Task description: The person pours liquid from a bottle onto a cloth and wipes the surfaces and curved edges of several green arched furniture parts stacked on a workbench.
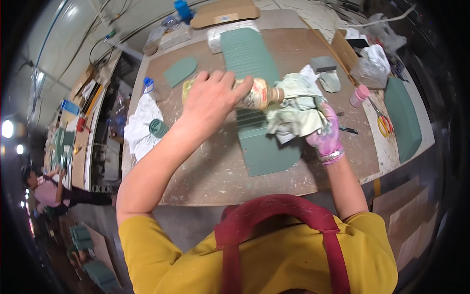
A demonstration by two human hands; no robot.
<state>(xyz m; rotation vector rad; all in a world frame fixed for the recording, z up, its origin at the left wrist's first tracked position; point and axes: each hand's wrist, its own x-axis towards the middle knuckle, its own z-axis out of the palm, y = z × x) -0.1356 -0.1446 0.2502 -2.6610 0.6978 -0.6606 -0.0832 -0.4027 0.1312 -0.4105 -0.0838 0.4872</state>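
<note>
My bare left hand (208, 100) is wrapped round a clear bottle (255, 94) with a red-and-white label, held lying on its side above the table. The bottle's neck points right and meets a crumpled pale green and white rag (296, 110). Gripping that rag from its right side is my right hand (327, 137), in a pink patterned glove. Beneath both hands, a long green panel (267, 159) with crosswise ribs lies on the brown worktable (200, 171). Its middle is partly hidden by the bottle and rag.
Right of the rag are a pink bottle (359, 95), scissors (383, 125) and a curved green panel (402, 120). At left lie a white cloth (139, 120), a green coil (157, 128) and a flat green piece (181, 71). Another person (49, 191) works at a far-left bench.
</note>
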